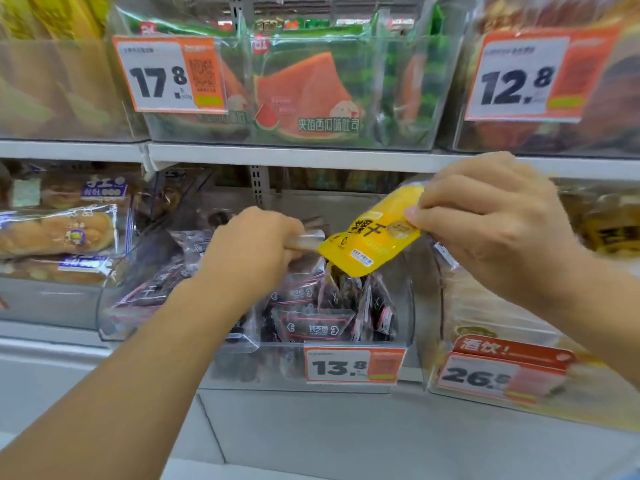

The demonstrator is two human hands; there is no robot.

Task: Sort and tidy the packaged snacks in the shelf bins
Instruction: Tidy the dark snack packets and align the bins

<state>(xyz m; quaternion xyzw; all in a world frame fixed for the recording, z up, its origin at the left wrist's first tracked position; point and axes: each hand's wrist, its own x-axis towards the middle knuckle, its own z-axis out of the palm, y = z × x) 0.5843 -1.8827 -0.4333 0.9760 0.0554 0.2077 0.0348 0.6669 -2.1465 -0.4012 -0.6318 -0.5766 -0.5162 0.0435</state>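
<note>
Our left hand [252, 244] pinches the clear end seal of the flat yellow plastic snack pouch [372, 237] above the clear bin of dark packets [242, 368]; our right hand [485, 216] pinches its upper edge; light, limp, slick, best held by its seams.

A yellow snack pouch [372, 233] is tilted above the clear bin [346, 362]. Dark, pink-trimmed packets [311, 323] lie jumbled inside that bin.
</note>
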